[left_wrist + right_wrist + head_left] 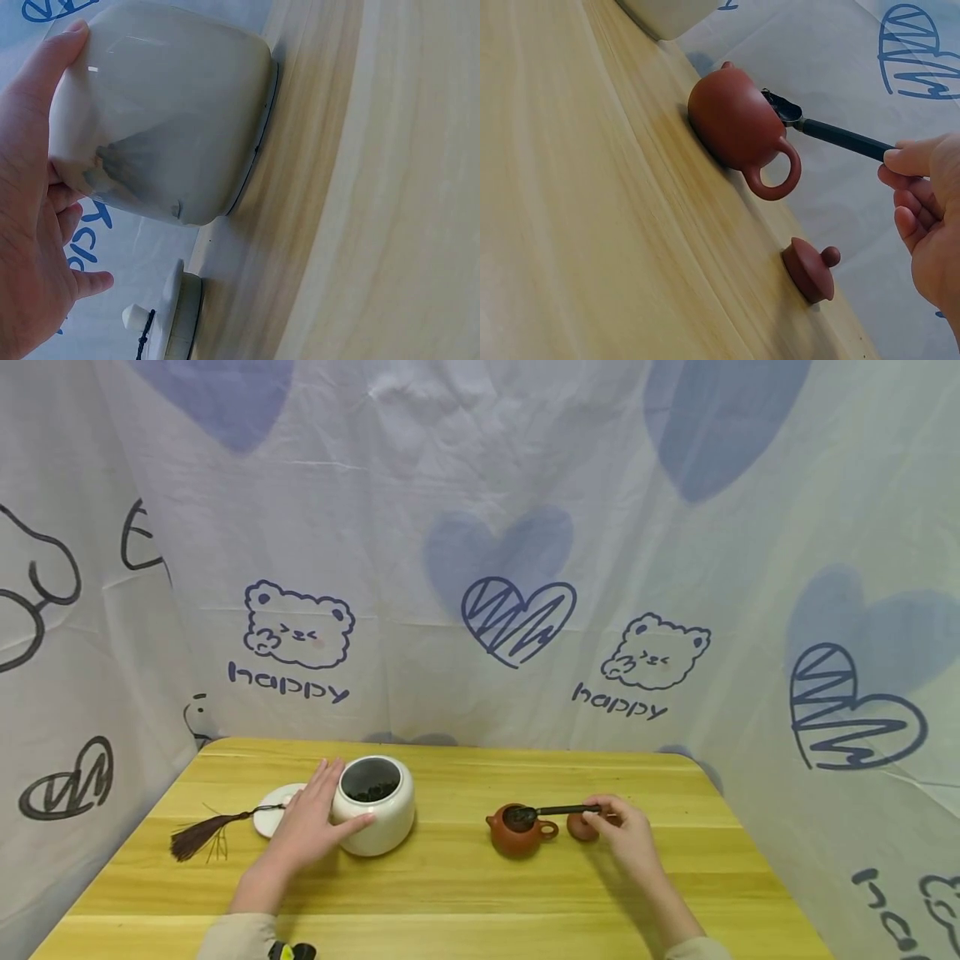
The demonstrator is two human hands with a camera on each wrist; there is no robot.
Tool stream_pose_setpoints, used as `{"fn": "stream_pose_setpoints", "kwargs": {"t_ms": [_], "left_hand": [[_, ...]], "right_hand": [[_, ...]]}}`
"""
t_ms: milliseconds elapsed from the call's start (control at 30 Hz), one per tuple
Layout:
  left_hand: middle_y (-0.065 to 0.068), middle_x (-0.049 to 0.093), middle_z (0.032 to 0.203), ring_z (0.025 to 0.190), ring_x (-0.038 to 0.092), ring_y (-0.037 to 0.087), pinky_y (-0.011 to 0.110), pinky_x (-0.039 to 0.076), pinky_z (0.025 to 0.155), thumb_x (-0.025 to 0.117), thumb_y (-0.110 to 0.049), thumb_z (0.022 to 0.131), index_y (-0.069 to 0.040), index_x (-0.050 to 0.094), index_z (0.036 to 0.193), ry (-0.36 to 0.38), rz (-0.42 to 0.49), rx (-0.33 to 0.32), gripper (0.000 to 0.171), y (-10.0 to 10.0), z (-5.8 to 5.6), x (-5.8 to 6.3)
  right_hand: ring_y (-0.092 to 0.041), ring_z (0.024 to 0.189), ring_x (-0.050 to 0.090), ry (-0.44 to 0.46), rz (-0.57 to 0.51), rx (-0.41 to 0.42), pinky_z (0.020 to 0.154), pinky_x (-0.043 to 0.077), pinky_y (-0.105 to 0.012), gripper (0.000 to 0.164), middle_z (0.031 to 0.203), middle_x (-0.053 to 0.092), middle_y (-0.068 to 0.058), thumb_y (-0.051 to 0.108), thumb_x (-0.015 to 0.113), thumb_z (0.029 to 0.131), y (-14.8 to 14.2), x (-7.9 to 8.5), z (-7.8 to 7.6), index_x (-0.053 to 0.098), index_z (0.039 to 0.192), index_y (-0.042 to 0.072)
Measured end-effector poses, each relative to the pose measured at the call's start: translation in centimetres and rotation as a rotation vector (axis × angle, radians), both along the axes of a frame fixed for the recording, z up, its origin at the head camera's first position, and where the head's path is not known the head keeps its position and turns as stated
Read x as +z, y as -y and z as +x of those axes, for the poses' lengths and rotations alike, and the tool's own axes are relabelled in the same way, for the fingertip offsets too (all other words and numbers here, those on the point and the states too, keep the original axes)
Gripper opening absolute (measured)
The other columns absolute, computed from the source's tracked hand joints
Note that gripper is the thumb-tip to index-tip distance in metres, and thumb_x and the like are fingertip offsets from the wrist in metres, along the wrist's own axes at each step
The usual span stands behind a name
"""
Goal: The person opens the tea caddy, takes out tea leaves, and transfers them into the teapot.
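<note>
My right hand (626, 837) pinches the dark handle of a tea scoop (840, 139) between thumb and fingers. The scoop's bowl, with dark tea leaves in it, lies at the mouth of a reddish-brown clay teapot (514, 842). Beneath that hand, the teapot's lid (810, 271) sits on the table, knob up. My left hand (311, 822) rests against the side of a white ceramic jar (386, 827), thumb across its front and fingers stretched along its left side. Dark leaves show inside the uncovered jar.
A round white lid (266, 820) with a dark tassel (201, 837) lies on the wooden table (450, 893), left of the jar. Behind the table hangs a pale printed cloth (405, 568), with more cloth at both sides. Something black and yellow (291, 952) shows by the left sleeve.
</note>
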State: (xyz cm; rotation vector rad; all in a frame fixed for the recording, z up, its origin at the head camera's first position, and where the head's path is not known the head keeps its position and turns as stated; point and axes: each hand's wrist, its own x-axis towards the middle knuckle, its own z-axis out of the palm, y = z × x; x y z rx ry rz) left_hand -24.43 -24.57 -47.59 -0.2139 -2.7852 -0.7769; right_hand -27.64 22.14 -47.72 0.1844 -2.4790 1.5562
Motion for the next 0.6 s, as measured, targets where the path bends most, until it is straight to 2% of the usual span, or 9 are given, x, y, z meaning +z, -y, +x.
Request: {"fn": "stream_pose_setpoints", "kwargs": {"t_ms": [300,600], "left_hand": [[0.021,0.018,0.162,0.149,0.015,0.042,0.069,0.019,0.114,0.061,-0.069,0.082,-0.004,0.018,0.155,-0.001,-0.010,0.001,0.107,-0.02,-0.05,-0.02],[0.021,0.017,0.162,0.150,0.015,0.041,0.068,0.019,0.115,0.062,-0.067,0.082,-0.005,0.018,0.156,0.002,0.000,0.002,0.106,0.02,0.02,0.08]], "right_hand": [[-0.004,0.077,0.055,-0.077,-0.007,-0.012,0.065,0.048,-0.019,0.014,0.087,0.065,-0.011,0.008,0.072,0.086,0.39,-0.04,0.14,0.072,0.100,0.007],[-0.003,0.081,0.056,-0.122,-0.010,-0.013,0.074,0.049,-0.018,0.015,0.094,0.070,-0.014,0.005,0.071,0.087,0.70,0.25,0.27,0.072,0.101,0.005]]}}
